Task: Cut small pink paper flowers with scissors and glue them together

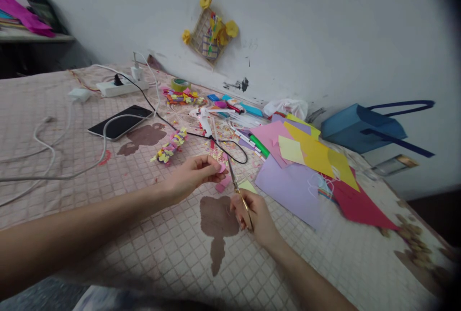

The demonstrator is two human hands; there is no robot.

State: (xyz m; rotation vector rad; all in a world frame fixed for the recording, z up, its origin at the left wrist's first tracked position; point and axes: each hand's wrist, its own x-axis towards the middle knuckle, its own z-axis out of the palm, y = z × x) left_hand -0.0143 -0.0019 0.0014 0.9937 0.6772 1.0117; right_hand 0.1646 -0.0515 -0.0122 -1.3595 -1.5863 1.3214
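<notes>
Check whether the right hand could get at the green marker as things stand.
Probably yes: the right hand holds scissors, which would likely need setting down first, but the green marker lies just ahead, with only flat coloured paper between them.

Matt pink paper (223, 184), metal scissors (233, 179)

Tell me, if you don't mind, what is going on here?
A person's left hand pinches a small piece of pink paper while the right hand holds scissors with their blades beside it. Sheets of coloured paper, paper scraps and marker pens lie around the hands, and a black smartphone lies further left.
</notes>
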